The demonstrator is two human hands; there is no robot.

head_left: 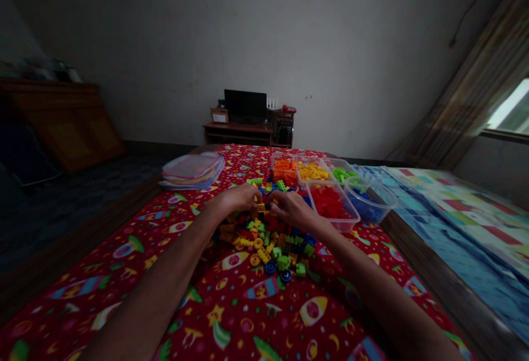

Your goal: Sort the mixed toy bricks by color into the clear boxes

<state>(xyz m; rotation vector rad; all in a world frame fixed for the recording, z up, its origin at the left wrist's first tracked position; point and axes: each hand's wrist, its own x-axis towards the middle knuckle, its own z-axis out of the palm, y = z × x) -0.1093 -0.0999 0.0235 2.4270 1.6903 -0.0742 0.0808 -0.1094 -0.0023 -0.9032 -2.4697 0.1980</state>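
**Left hand and right hand meet over a heap of plastic building blocks**

Both bare forearms rise from the bottom corners of the frame and converge near the centre. The hands are palm down with the knuckles up, almost touching, and their fingers curl down into the far top of the heap. The backs of the hands hide the fingertips, so I cannot tell whether either hand is closed on a piece. A yellow block shows just between them.

The heap lies on a red rocket-print sheet and mixes yellow, green, orange and blue pieces, with some rings and wheels among them. The part under the palms is out of sight. Just beyond the hands stand clear plastic tubs: an orange-filled tub, a yellow-filled tub and a green-filled tub in the back row, with a red-filled tub nearest the right hand. A blue-filled tub sits to its right, its contents dim behind clear plastic. A stack of plastic lids lies to the upper left of the hands.
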